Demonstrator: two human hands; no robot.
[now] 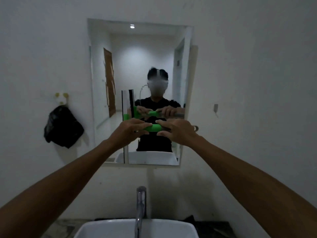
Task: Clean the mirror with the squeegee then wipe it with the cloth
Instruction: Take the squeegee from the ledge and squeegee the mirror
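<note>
Green squeegee (151,127) handle w/ black blade, black bag (62,127), white sink (120,227).

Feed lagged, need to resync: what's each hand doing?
Left hand: closed on the squeegee handle.
Right hand: on the same handle, fingers loosely curled.

Dim, soft focus, wide-angle bowed edges, ceiling light reflected

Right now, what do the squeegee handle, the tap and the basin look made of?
Bright green squeegee handle, held in the grip of both the left hand and right hand: matte, uniform colour, probably plastic or foam. Tall chrome tap: metal, with mirror-like highlights. White rectangular basin: smooth and glossy, likely ceramic, though the dim light leaves that open.
</note>
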